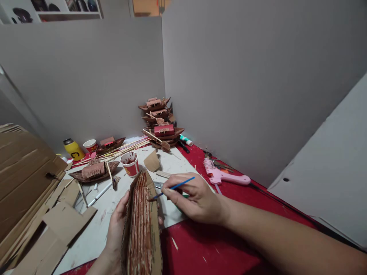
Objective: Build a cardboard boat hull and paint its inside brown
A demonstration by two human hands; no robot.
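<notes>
My left hand [118, 217] is wrapped round a cardboard boat hull [140, 225] from below and the left, holding it with its pointed end away from me. Reddish-brown paint covers much of the ribbed inside, while the right wall is mostly bare brown card. In my right hand [197, 198] a thin blue paintbrush [174, 187] is pinched between thumb and fingers. Its bristles touch the hull's inside near the right wall. Just beyond the hull stands a paper cup [130, 164] with dark red paint inside.
Finished model boats [163, 131] are stacked in the far corner, and another boat [94, 170] lies left of the cup. A pink glue gun [225, 175] with a cord rests at right. Cut cardboard [63, 221] covers the left. Grey panels [109, 76] enclose the table.
</notes>
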